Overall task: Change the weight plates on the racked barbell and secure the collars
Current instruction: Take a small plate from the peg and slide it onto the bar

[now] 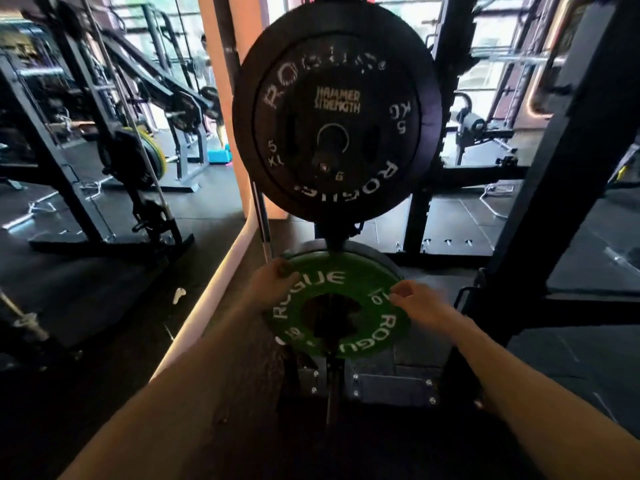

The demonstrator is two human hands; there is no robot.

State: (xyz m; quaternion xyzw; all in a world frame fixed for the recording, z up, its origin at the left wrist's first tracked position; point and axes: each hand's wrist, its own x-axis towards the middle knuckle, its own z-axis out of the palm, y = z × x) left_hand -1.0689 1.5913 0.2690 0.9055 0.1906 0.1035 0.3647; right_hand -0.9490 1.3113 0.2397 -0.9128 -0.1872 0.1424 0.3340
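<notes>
Both hands gripped the green plate (341,308) low on the rack's storage peg, the left hand (273,284) at its upper-left rim, the right hand (414,303) at its right. The plate change seemed underway; next, it likely needed sliding squarely along the peg, beneath the black plates (337,119).

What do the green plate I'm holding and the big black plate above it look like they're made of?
Round green Rogue plate: probably rubber or urethane, given its matte, evenly coloured face with white lettering. Large black lettered plate: dull, worn white lettering, possibly rubber-coated or painted iron; blur leaves it open.

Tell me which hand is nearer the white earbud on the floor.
Left. The left hand grips the green plate's upper-left edge, toward the earbud; the right hand holds the far edge.
</notes>
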